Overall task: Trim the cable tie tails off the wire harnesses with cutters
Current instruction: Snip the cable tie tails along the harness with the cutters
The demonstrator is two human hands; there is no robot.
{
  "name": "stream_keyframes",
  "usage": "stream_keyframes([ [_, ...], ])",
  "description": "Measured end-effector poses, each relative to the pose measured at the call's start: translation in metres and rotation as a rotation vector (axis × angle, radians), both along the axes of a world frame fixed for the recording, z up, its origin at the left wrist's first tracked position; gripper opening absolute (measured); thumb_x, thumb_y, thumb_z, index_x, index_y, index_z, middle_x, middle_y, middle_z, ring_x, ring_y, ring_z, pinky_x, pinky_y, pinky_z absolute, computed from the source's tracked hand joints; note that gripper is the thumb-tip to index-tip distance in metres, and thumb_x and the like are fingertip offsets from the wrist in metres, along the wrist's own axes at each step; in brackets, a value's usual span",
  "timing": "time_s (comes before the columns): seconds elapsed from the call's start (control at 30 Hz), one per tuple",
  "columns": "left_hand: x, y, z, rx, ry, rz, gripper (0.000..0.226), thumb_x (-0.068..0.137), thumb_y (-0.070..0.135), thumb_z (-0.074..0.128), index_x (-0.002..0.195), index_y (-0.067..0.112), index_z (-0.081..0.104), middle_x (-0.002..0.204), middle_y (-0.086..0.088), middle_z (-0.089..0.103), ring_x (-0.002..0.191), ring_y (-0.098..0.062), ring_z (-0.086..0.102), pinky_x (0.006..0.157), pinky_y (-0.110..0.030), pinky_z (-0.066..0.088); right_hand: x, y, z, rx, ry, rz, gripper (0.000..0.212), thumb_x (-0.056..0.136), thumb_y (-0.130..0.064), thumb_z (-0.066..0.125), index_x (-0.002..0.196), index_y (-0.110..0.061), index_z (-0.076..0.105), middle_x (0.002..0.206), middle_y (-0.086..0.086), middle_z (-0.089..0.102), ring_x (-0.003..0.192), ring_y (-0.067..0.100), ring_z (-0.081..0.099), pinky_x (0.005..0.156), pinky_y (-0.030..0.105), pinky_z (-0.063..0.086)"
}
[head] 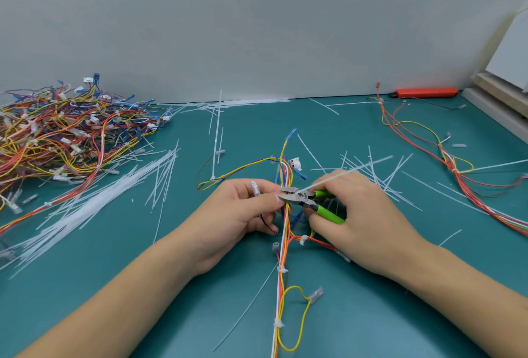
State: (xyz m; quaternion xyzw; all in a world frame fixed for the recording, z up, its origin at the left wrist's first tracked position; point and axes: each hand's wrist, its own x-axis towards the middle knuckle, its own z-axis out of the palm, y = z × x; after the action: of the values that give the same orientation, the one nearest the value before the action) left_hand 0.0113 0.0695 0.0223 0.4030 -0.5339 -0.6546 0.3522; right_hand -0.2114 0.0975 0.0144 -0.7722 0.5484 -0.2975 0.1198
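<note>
Now, left hand (pixel 237 214) pinching harness (pixel 283 243), right hand (pixel 357 214) gripping green-handled cutters (pixel 308 200); no legible writing.

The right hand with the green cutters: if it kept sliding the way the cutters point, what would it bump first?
The right hand aims the cutters leftward. Their tips already sit at the wire harness, so that comes first; right behind it, probably the fingers of the left hand. Depth is hard to judge.

— What lies at the back right of the teal bench (pixel 357 314)?
— An orange utility knife (pixel 425 92), flat against the pale wall (pixel 257 28).
— And at the far right edge?
— Stacked beige boards (pixel 497 100), with a white sheet (pixel 511 54) leaning above them.
</note>
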Motion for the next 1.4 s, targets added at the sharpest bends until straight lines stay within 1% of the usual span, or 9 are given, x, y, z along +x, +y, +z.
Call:
stream_keyframes([
  [0.27,-0.002,0.000,0.000,0.006,-0.003,0.011,0.025,0.095,0.006,0.064,0.113,-0.010,0.069,0.093,-0.019,0.055,0.063,-0.015,0.050,0.065,-0.027,0.055,0.001,0.000,0.003,0.011,0.040,-0.009,0.036,0.079,-0.051,0.051,0.105,-0.033,0.068,0.093,-0.017,0.062,0.095,0.010,0.054,0.088,0.033,0.047],
  [0.5,-0.001,0.000,0.001,0.006,-0.001,0.018,0.025,0.094,0.007,0.066,0.113,-0.008,0.071,0.093,-0.019,0.056,0.063,-0.016,0.050,0.066,-0.028,0.056,0.002,-0.001,0.003,0.017,0.031,-0.010,0.028,0.080,-0.048,0.054,0.100,-0.033,0.066,0.090,-0.017,0.061,0.093,0.010,0.053,0.087,0.036,0.048],
  [0.57,-0.001,0.000,0.001,0.002,-0.001,0.008,0.028,0.090,0.009,0.071,0.113,-0.008,0.071,0.093,-0.019,0.056,0.063,-0.016,0.050,0.066,-0.028,0.056,0.002,0.000,0.002,0.011,0.025,-0.027,0.017,0.080,-0.045,0.059,0.091,-0.032,0.064,0.081,-0.016,0.059,0.084,0.008,0.052,0.079,0.034,0.048],
  [0.63,-0.001,0.000,0.001,0.001,0.001,0.002,0.035,0.084,0.012,0.076,0.113,-0.008,0.071,0.092,-0.019,0.055,0.063,-0.016,0.051,0.066,-0.027,0.055,0.002,0.001,0.000,0.010,0.007,-0.063,0.014,0.080,-0.043,0.063,0.079,-0.029,0.060,0.070,-0.011,0.056,0.073,0.011,0.051,0.063,0.032,0.043],
  [0.77,-0.001,0.001,0.000,0.004,0.008,-0.004,0.039,0.082,0.019,0.071,0.111,-0.007,0.072,0.091,-0.018,0.059,0.065,-0.017,0.050,0.064,-0.025,0.053,0.001,0.003,-0.001,-0.005,0.040,-0.110,0.021,0.080,-0.043,0.065,0.078,-0.023,0.059,0.073,-0.012,0.056,0.067,0.015,0.049,0.053,0.031,0.039],
  [0.83,-0.001,0.001,0.000,0.005,0.008,0.005,0.037,0.082,0.019,0.072,0.110,-0.007,0.072,0.088,-0.017,0.059,0.064,-0.017,0.050,0.063,-0.025,0.053,0.002,0.003,-0.001,0.005,0.021,-0.096,0.017,0.082,-0.041,0.068,0.079,-0.026,0.061,0.071,-0.011,0.057,0.069,0.011,0.051,0.057,0.031,0.041],
  [0.9,-0.001,0.001,0.001,-0.004,-0.005,0.009,0.032,0.086,0.014,0.075,0.110,-0.007,0.072,0.088,-0.020,0.057,0.063,-0.016,0.050,0.063,-0.025,0.054,0.002,0.002,0.002,0.024,0.010,-0.052,0.017,0.083,-0.046,0.062,0.090,-0.031,0.067,0.079,-0.017,0.061,0.081,0.007,0.056,0.075,0.035,0.049],
  [1.0,-0.001,0.002,0.002,-0.014,-0.025,0.004,0.033,0.088,0.019,0.075,0.111,-0.005,0.073,0.092,-0.022,0.055,0.064,-0.015,0.050,0.066,-0.026,0.054,0.001,0.002,0.005,0.009,0.038,-0.018,0.032,0.080,-0.051,0.054,0.105,-0.037,0.068,0.097,-0.022,0.062,0.099,0.007,0.057,0.097,0.042,0.047],
  [1.4,-0.001,0.001,0.003,0.014,0.021,-0.013,0.035,0.086,0.017,0.070,0.113,-0.006,0.073,0.096,-0.020,0.059,0.063,-0.014,0.049,0.064,-0.025,0.054,0.003,0.004,0.009,0.028,0.024,-0.041,0.045,0.079,-0.056,0.047,0.112,-0.036,0.070,0.105,-0.021,0.065,0.108,0.012,0.056,0.102,0.042,0.045],
])
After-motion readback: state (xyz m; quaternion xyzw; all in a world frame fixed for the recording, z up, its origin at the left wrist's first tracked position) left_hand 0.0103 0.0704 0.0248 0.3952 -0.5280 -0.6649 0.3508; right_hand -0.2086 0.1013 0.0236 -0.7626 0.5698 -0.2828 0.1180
